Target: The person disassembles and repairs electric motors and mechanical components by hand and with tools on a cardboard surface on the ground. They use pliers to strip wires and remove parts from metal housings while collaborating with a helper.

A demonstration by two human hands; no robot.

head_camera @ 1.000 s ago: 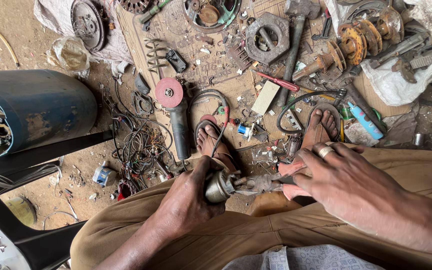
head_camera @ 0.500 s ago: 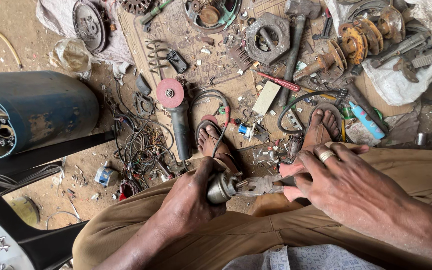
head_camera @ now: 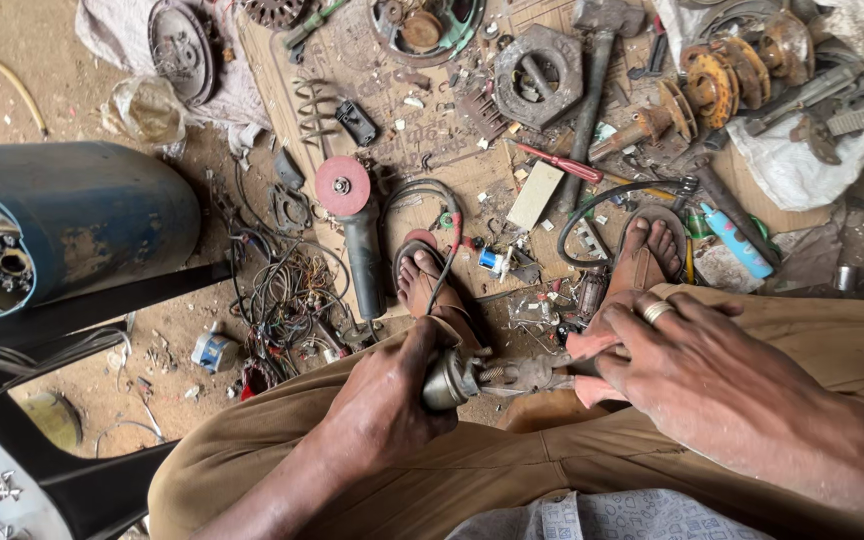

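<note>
My left hand grips a small grey metal motor part with a threaded shaft sticking out to the right, held between my knees. My right hand, with a ring on one finger, is closed around a reddish tool handle whose tip meets the end of the shaft. Both hands hover above my sandalled feet, over brown trousers.
An angle grinder with a red disc lies beside my left foot. A tangle of wires, a blue drum-shaped machine, a red screwdriver, a hammer and several rusty metal parts cover the dirt floor ahead.
The hands and the part stay almost in place. My right hand has shifted slightly on the tool handle against the shaft.
</note>
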